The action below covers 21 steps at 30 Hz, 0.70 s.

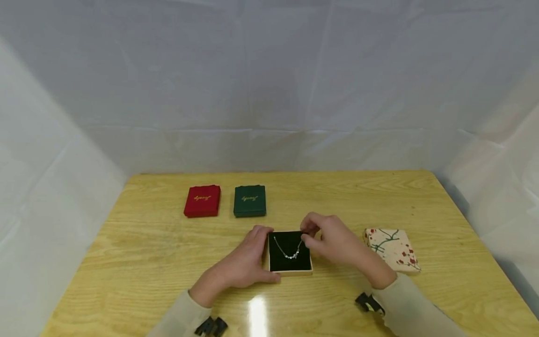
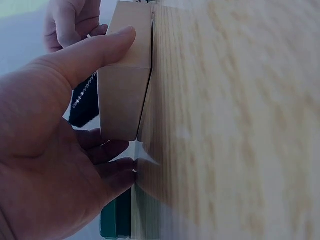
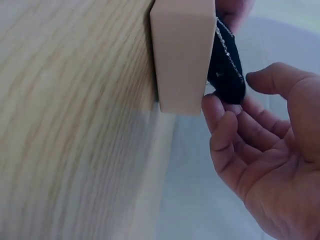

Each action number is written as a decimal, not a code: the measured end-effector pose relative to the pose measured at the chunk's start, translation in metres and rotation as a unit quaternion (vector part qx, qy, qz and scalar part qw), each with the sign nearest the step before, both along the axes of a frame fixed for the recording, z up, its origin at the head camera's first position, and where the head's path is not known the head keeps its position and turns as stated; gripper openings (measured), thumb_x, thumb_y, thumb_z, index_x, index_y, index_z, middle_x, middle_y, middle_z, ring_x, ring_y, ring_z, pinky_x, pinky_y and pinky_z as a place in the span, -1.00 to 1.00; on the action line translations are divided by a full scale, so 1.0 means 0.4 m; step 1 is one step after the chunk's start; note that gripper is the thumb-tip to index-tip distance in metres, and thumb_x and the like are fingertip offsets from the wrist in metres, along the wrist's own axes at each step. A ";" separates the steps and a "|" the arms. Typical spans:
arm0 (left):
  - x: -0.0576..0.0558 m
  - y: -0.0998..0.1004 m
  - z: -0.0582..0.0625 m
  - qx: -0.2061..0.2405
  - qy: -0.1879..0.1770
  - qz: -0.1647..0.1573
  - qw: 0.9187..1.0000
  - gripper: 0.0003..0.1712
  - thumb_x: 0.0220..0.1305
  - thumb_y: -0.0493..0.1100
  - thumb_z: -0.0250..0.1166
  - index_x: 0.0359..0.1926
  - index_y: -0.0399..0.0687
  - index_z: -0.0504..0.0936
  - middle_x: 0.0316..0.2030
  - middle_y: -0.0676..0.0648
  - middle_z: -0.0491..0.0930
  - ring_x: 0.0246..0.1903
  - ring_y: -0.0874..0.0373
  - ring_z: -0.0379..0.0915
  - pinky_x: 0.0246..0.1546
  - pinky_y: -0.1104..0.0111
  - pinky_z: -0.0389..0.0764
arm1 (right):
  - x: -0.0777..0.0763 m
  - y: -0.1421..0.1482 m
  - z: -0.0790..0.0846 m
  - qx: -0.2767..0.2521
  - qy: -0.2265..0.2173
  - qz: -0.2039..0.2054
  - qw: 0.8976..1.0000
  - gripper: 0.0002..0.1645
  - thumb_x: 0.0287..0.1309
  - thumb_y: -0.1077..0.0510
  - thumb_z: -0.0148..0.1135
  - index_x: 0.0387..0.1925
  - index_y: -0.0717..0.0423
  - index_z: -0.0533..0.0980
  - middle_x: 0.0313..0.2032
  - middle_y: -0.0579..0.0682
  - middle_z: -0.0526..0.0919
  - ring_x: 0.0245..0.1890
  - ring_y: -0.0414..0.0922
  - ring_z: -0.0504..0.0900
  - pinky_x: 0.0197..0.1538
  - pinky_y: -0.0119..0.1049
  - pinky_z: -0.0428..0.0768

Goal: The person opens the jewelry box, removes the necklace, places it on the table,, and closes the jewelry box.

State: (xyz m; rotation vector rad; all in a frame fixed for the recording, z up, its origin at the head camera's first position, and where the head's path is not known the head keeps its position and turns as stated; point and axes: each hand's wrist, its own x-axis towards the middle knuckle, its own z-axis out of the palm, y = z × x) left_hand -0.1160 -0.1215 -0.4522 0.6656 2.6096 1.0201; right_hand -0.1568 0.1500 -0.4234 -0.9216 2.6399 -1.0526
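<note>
A small open jewelry box point(image 1: 294, 273) stands on the table with a black pad point(image 1: 280, 263) in it. Across the pad hangs a silver necklace point(image 1: 290, 257) with sparkling stones. My left hand point(image 1: 245, 261) grips the box from the left, thumb on its near wall and fingers around the far side. At the far right corner, my right hand point(image 1: 334, 239) holds the pad's edge between thumb and fingers, beside one end of the chain. The right wrist view shows the pad point(image 3: 227, 75) tilted up out of the box, with fingertips point(image 3: 212, 111) under its corner.
A cream lid point(image 1: 396, 250) with a blossom branch print lies to the right, close behind my right forearm. Farther back stand a red box point(image 1: 202, 201) and a green box point(image 1: 250, 201), both with gold lettering. White sheeting surrounds the wooden table point(image 1: 147, 262).
</note>
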 end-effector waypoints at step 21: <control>-0.001 -0.001 -0.002 0.002 -0.006 -0.001 1.000 0.27 0.07 0.06 0.71 0.58 -0.29 0.13 0.40 -0.17 0.28 0.39 -0.06 0.23 0.44 -0.01 0.34 | -0.011 0.004 0.002 -0.043 -0.083 0.006 0.996 -0.86 0.49 0.15 0.31 0.00 -0.03 0.68 -0.18 -0.20 0.72 -0.17 -0.21 0.67 -0.16 -0.25 0.66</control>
